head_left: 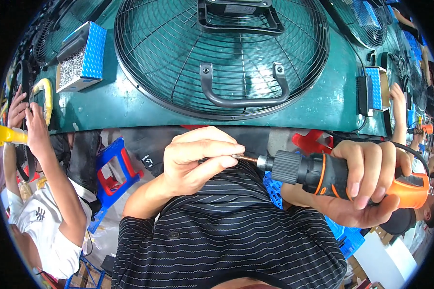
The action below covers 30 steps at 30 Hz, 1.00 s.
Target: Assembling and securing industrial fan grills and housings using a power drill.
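My right hand (366,180) grips an orange and black power screwdriver (332,176), held level above my lap with its bit pointing left. My left hand (197,159) pinches a small screw (235,156) against the bit's tip (248,158). Both hands hover just in front of the near edge of the green workbench (130,106). On the bench lies a large round black wire fan guard (222,53) with a black handle (243,86) on it.
A blue box (82,58) filled with screws stands at the bench's left, another blue box (373,89) at its right. More fan guards (361,19) lie at the back. A person in white (48,192) works at my left, another person's arm (399,111) at my right. A blue and red stool (113,168) stands below.
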Tool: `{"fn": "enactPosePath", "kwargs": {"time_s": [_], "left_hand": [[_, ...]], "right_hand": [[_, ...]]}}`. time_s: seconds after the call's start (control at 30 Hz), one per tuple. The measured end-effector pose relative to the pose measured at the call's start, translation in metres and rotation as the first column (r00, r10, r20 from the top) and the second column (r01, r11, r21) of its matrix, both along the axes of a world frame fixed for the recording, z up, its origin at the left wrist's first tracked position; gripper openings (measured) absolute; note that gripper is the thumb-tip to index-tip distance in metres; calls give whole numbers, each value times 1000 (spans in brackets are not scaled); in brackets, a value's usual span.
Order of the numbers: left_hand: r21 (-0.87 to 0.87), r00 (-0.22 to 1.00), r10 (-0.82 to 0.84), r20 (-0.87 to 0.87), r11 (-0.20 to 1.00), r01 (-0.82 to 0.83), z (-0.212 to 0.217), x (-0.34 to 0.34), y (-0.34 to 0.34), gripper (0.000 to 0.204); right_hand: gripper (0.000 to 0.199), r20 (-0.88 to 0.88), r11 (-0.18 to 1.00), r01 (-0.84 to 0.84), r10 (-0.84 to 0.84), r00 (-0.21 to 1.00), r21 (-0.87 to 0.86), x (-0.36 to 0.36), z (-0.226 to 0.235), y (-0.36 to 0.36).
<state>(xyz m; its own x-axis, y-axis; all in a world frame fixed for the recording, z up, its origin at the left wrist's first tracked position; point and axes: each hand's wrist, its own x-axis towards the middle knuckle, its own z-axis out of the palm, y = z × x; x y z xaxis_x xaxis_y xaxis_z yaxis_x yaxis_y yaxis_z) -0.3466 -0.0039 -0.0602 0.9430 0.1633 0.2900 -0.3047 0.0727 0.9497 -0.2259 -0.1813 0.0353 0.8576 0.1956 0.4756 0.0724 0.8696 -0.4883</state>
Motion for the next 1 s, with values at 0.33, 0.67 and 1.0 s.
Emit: {"fn": "enactPosePath", "kwargs": {"time_s": [0.33, 0.67, 1.0], "left_hand": [[-107, 992, -66, -105, 993, 54, -1, 1, -5, 17], [688, 888, 309, 340, 562, -459, 4, 9, 2, 39], [852, 804, 455, 383, 164, -498, -12, 17, 7, 66]], "right_hand": [[39, 17, 999, -30, 31, 999, -29, 6, -5, 0], [42, 72, 986, -51, 63, 995, -158, 9, -17, 5], [44, 315, 911, -45, 187, 930, -409, 22, -28, 19]]}}
